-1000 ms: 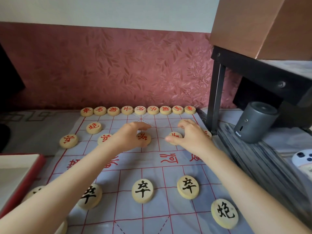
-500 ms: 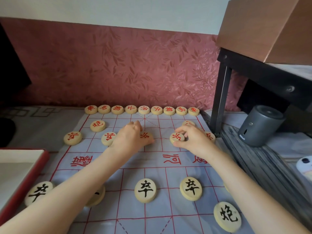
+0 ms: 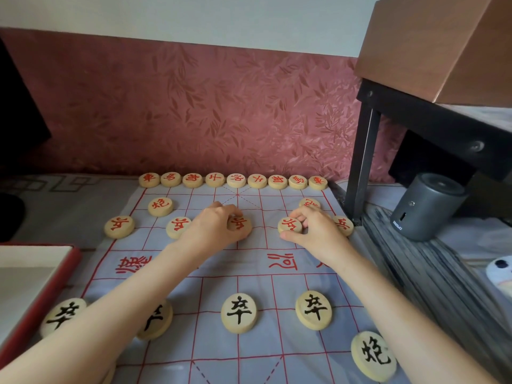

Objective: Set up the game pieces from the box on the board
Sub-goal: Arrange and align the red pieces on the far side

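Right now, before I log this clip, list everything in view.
board: one, pale blue cloth with red lines, centre
red-lettered pieces: sixteen, pale wood, board's far half
black-lettered pieces: at least five, pale wood, near half
box: one, red rim, white inside, left edge
cylinder device: one, grey, right of board
table frame: one, black, far right
carton: one, brown, top right
wall: one, pink-red leaf pattern, behind
left hand: one, grips one of the red-lettered pieces
right hand: one, pinches another beside it

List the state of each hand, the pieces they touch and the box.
left hand, grips centre red piece on the board
right hand, pinches second red piece on the board
box, open, no pieces in the visible part
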A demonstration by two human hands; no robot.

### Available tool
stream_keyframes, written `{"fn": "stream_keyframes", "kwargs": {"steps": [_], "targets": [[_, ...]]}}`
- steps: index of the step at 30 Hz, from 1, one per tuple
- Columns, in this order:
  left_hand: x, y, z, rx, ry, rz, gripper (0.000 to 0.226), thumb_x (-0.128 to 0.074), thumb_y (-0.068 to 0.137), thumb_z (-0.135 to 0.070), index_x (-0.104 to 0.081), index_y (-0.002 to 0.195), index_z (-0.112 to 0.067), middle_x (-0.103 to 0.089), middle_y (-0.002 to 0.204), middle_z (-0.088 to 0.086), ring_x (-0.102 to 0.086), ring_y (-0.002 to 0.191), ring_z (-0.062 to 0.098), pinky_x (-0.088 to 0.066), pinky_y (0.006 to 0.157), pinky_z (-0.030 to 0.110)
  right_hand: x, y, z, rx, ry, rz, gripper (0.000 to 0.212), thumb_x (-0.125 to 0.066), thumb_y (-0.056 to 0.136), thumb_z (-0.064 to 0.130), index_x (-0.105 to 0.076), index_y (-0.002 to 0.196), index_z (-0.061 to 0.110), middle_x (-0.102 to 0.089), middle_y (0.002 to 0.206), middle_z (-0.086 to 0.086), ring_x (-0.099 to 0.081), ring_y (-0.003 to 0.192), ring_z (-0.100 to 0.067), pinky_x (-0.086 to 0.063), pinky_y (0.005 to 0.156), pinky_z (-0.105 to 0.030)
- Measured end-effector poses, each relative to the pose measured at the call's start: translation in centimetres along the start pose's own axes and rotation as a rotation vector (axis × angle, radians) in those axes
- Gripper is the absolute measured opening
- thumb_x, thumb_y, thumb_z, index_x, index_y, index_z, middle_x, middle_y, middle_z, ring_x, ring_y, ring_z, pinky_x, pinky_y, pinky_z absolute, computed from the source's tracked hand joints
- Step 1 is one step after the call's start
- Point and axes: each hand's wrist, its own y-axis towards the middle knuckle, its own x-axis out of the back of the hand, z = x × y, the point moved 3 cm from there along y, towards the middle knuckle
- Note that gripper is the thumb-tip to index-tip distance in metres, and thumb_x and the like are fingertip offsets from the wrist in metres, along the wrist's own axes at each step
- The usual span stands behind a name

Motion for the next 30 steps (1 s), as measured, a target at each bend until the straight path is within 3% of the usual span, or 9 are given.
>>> {"fn": "stream_keyframes", "kwargs": {"steps": [6, 11, 21, 25, 27, 30], "targets": [[0.1, 0.0, 0.2, -0.011, -0.022, 0.035, 0.042, -0.06, 0.083, -0.044, -0.057, 0.12, -0.024, -0.048, 0.105, -0.002, -0.056, 0.1, 0.019, -0.048, 0.089, 0.031, 0.0, -0.1, 0.0, 0.008, -0.018, -0.01, 0.041, -0.076, 0.074, 0.036, -0.059, 0.106, 0.016, -0.058, 0.104, 0.002, -0.056, 0.099, -0.018, -0.05, 0.086, -0.038], [0.1, 0.0, 0.2, -0.021, -0.022, 0.047, 0.042, -0.06, 0.084, -0.043, -0.055, 0.122, -0.025, -0.047, 0.107, -0.002, -0.054, 0.097, 0.017, -0.043, 0.083, 0.024, 0.2, 0.1, 0.1, 0.011, -0.08, 0.019, 0.044, -0.074, 0.076, 0.037, -0.057, 0.11, 0.016, -0.052, 0.103, 0.005, -0.052, 0.103, -0.016, -0.044, 0.083, -0.029], [0.0, 0.0, 0.5, -0.033, -0.028, 0.049, 0.047, -0.06, 0.084, -0.043, -0.052, 0.126, -0.023, -0.047, 0.107, -0.003, -0.052, 0.094, 0.014, -0.043, 0.084, 0.023, 0.1, 0.0, 0.2, 0.008, -0.09, 0.02, 0.043, -0.072, 0.078, 0.036, -0.055, 0.112, 0.016, -0.048, 0.106, 0.006, -0.048, 0.11, -0.018, -0.038, 0.082, -0.027], [0.1, 0.2, 0.5, -0.01, -0.006, 0.05, 0.054, -0.064, 0.082, -0.04, -0.049, 0.129, -0.021, -0.05, 0.119, 0.002, -0.053, 0.102, 0.017, -0.043, 0.086, 0.025, 0.4, -0.3, 0.4, 0.016, -0.087, 0.057, 0.058, -0.07, 0.08, 0.038, -0.047, 0.129, 0.016, -0.05, 0.124, 0.001, -0.045, 0.119, -0.018, -0.038, 0.093, -0.029], [0.3, 0.4, 0.3, -0.012, 0.019, 0.009, 0.05, -0.065, 0.082, -0.038, -0.052, 0.127, -0.021, -0.05, 0.122, 0.004, -0.05, 0.111, 0.02, -0.043, 0.09, 0.029, 1.1, -0.6, 0.5, 0.034, -0.102, 0.044, 0.06, -0.069, 0.08, 0.041, -0.048, 0.13, 0.016, -0.05, 0.128, 0.001, -0.049, 0.116, -0.016, -0.04, 0.094, -0.03], [0.5, 0.7, -0.6, -0.074, -0.023, -0.049, 0.042, -0.064, 0.084, -0.032, -0.056, 0.123, -0.019, -0.051, 0.12, 0.003, -0.051, 0.109, 0.019, -0.04, 0.086, 0.025, 3.0, -1.2, -0.3, 0.029, -0.07, -0.027, 0.05, -0.067, 0.083, 0.036, -0.054, 0.126, 0.015, -0.053, 0.122, 0.002, -0.052, 0.1, -0.01, -0.042, 0.089, -0.028]]}}
